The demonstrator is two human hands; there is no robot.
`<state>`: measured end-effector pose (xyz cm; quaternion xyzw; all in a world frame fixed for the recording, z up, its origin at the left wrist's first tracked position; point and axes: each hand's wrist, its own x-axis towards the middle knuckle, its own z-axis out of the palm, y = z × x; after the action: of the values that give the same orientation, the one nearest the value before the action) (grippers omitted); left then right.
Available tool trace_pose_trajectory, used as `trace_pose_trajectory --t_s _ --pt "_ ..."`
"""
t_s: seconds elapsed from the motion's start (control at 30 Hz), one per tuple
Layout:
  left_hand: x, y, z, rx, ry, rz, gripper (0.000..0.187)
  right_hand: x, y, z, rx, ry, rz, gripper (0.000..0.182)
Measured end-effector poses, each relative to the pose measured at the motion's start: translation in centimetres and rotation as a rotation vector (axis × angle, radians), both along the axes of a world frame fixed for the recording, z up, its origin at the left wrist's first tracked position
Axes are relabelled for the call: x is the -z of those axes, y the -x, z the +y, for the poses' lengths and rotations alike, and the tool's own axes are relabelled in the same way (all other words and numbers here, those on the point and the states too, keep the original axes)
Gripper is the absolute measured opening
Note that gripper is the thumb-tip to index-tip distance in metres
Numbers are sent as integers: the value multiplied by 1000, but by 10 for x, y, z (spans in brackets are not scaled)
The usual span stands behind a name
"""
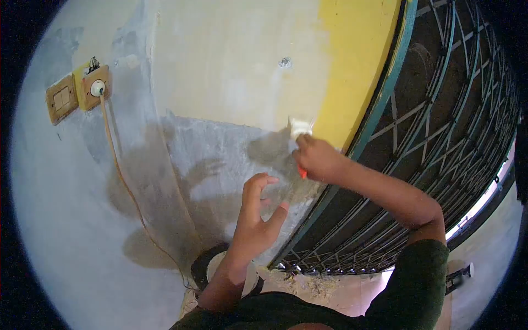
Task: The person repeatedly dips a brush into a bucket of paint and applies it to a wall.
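My right hand (319, 159) is closed round the red handle of a putty knife (301, 126). Its broad, pale head lies against the wall, where the cream layer meets yellow paint and the rough grey part below. My left hand (257, 223) is raised in front of the grey wall (220, 159), fingers apart and curved, with nothing in it. A cream coat (231, 66) covers the upper wall, streaking into a yellow strip (352, 71) on the right.
A dark folding metal gate (429, 132) with a green frame stands close on the right. At left are a switch plate (62, 99) and a socket with a plug (98, 88), its cord (124, 179) hanging down. Below, a round container (212, 267) and crumbled debris (313, 287) are on the floor.
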<state>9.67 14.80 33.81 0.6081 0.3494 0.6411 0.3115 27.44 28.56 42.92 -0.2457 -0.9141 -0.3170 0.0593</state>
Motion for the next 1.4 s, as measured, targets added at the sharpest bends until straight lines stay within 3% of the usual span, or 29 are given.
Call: trace_pose_trajectory --t_s 0.1,0.23,0.3,0.37,0.5,0.6,0.67,0.87,1.1,1.13,1.2,1.27,1.4 --pt "-1 2 2 -10 4 74 50 18 1 -1 -1 248 -85 23" --pt "5 5 7 -77 -44 119 54 -17 4 8 68 490 -43 21" --pt "9 8 7 -101 -56 131 55 -48 6 16 -71 290 101 21" --pt "12 9 3 -94 -23 132 56 -89 16 13 44 220 154 20" --pt "22 12 4 -67 42 92 60 -154 36 1 -47 -174 285 20" --pt "27 18 5 -54 23 91 63 -184 44 -7 -120 -483 235 21" --pt "26 19 5 -67 29 62 62 -185 44 6 -39 -510 226 22" --pt "30 8 2 -29 24 42 59 -81 56 26 57 -445 268 18" --pt "25 10 -23 36 76 44 62 70 66 20 7 -373 83 16" --pt "26 12 -28 35 85 44 61 87 66 15 -37 -219 93 14" --pt "28 18 -41 19 103 48 61 96 71 3 -96 -56 107 13" --pt "30 22 -47 -22 75 71 58 94 64 -5 -5 264 13 15" --pt "31 26 -62 -41 93 84 59 37 47 25 33 332 176 20"
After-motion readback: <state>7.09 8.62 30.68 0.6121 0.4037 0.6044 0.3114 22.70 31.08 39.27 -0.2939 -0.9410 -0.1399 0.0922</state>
